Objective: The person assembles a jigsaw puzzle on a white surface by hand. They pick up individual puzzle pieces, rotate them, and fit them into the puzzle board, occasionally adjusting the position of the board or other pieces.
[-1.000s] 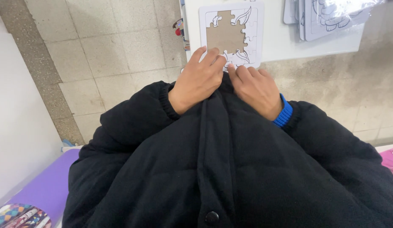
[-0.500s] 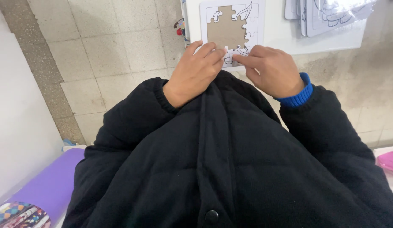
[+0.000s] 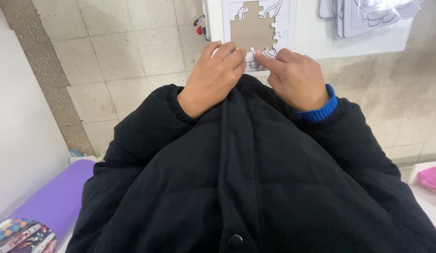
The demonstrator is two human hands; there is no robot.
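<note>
A white jigsaw puzzle board [image 3: 279,18] with a brown bare middle lies on a white table [image 3: 311,40] beyond my black jacket. My left hand [image 3: 213,77] rests with bent fingers on the board's lower left corner and holds it there. My right hand [image 3: 296,77], in a blue cuff, pinches a white puzzle piece [image 3: 253,59] at the board's lower edge, index finger stretched onto it. The two hands' fingertips almost meet. The board's near edge is hidden behind them.
A stack of white puzzle sheets in clear wrap [image 3: 368,14] lies at the table's far right. A small toy figure [image 3: 199,26] sits by the table's left edge. Tiled floor [image 3: 110,56] below, a purple mat [image 3: 54,201] and colourful pens [image 3: 21,234] lower left, a pink box [image 3: 431,177] right.
Both hands have shifted a little up onto the board's lower edge. My right hand moved out to the right, then brought its fingertips back toward the left hand.
</note>
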